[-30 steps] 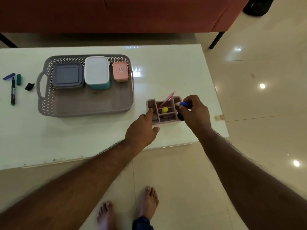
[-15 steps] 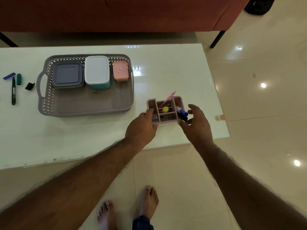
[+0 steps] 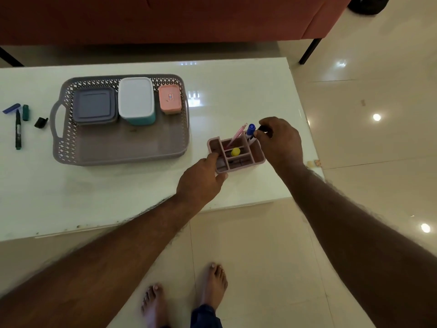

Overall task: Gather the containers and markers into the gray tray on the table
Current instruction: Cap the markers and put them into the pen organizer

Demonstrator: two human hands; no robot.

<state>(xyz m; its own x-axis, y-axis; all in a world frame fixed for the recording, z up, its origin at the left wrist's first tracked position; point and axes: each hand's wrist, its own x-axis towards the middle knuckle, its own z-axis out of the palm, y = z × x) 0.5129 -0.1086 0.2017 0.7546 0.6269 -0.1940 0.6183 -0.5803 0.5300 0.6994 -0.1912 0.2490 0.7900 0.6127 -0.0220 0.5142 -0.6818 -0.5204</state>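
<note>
The gray tray (image 3: 123, 147) on the white table (image 3: 94, 190) holds a gray-lidded container (image 3: 94, 105), a white-lidded teal container (image 3: 136, 99) and a small pink container (image 3: 169, 98). Right of the tray stands a pink divided organizer (image 3: 236, 154) with a pink pen, a yellow-capped item and a blue-capped marker (image 3: 250, 130). My left hand (image 3: 203, 181) grips the organizer's near left corner. My right hand (image 3: 281, 143) pinches a dark marker at the organizer's far right corner, beside the blue-capped one.
Left of the tray lie a black marker (image 3: 18, 130), a blue cap (image 3: 11, 108), a green cap (image 3: 25, 112) and a black cap (image 3: 41, 122). A red sofa (image 3: 165, 17) stands behind the table. My bare feet show on the tiled floor below.
My right hand let go of the blue-capped marker in the organizer, dropped to its near side, then rose to the far right corner and pinched a dark marker. My left hand stayed on the organizer.
</note>
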